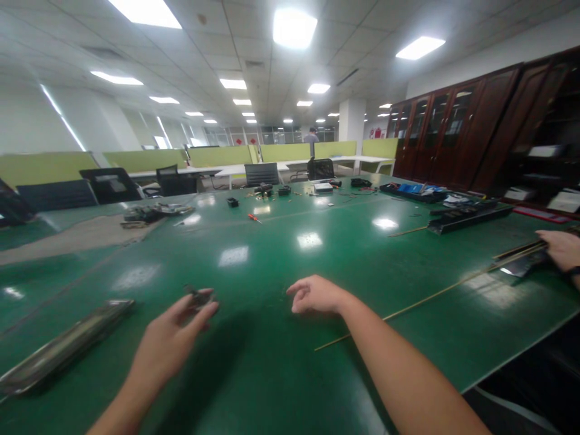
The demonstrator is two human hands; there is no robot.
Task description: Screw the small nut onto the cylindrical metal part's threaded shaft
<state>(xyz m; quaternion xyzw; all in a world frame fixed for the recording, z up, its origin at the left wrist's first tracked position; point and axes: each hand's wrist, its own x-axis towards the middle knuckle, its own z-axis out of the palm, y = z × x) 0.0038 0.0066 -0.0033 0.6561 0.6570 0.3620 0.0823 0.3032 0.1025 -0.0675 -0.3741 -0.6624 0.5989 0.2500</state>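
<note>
Over the green tabletop, my left hand [170, 344] pinches a small dark part [199, 298] between thumb and fingers. Blur hides what kind it is. My right hand [317, 295] is to its right, apart from it, fingers curled together with the index finger foremost. Whether something tiny sits in those fingertips I cannot make out. Beneath my right forearm runs a long thin brass-coloured rod [430, 297]. A long narrow metal-edged piece [67, 344] lies on the table, left of my left hand.
Another person's hand [562, 248] is at the right edge, by dark channel pieces [521, 261]. Farther back are a long black channel [471, 217], a tray of blue items [414, 191], a red screwdriver [254, 218], a small black box [232, 202] and a pile of parts [156, 211].
</note>
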